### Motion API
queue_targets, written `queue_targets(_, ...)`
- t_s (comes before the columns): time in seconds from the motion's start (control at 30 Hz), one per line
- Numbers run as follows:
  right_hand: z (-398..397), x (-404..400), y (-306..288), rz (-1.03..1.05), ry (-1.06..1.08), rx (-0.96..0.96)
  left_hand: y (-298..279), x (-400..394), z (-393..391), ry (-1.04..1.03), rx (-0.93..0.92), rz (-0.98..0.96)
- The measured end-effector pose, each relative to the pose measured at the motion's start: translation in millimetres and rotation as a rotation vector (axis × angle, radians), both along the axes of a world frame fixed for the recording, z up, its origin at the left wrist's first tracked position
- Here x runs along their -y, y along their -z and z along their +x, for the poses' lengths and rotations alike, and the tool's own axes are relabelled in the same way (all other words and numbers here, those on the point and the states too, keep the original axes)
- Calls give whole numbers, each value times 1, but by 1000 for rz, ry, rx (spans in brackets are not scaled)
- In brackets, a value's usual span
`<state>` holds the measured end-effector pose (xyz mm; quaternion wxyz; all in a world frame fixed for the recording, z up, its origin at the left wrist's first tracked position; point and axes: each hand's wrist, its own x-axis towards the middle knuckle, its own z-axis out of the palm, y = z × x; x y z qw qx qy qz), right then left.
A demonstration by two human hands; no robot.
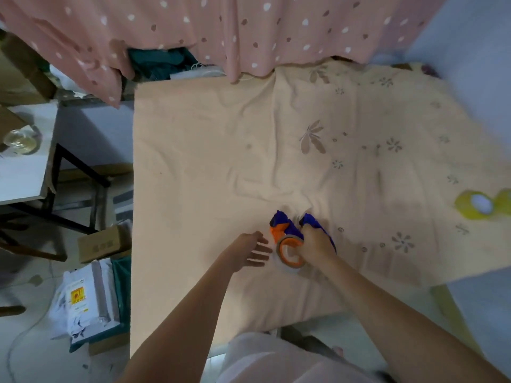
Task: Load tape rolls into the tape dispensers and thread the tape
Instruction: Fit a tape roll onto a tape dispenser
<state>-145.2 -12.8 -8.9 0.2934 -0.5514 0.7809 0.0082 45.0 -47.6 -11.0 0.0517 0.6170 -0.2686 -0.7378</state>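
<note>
The left hand [253, 248] lies open just above the cloth-covered worktop [193, 161], its fingers [261, 247] spread and holding nothing, their tips just short of the tape roll [290, 254]. That roll, clear tape on an orange hub, sits on the blue and orange tape dispenser [287, 230], which rests on the cloth directly beyond those fingertips. The right hand [315, 241] is closed over the dispenser's right side, its fingers wrapped round the blue body near the handle; motion blur hides exactly how they press. Well off to the right of that hand, near the worktop's edge, lie two yellow tape rolls [475, 207], one partly cut off by the frame. Whether the tape end is threaded yet cannot be told. The risks from here, as I judge them: the soft, wrinkled cloth lets the dispenser tip or slide under a one-handed grip, so the roll may skew on its hub; and a loose tape end could stick to the cloth or fold onto itself if the free hand pulls it without holding it taut.
</note>
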Motion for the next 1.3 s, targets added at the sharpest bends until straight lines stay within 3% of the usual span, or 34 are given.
queue_targets(0.2, -39, -3, -62, -145, 216, 144, -47, -2, -57, 32, -286, -35)
queue_targets(0.33, -62, -3, -85, -222, 318, 233, -75, -10, -97, -51, -534, -10)
queue_targets(0.57, -122, -30, -117, -312, 383, 378, -99, -21, -167, -175, -589, -49)
queue_targets(0.77, -208, -73, -137, -356, 460, 475, -117, -49, -265, -225, -532, -61)
queue_targets(1.0, -328, -125, -144, -419, 577, 604, -126, -90, -398, -91, -601, -118)
queue_targets(1.3, -433, -138, -143, -380, 635, 562, -109, -94, -519, -14, -634, -108)
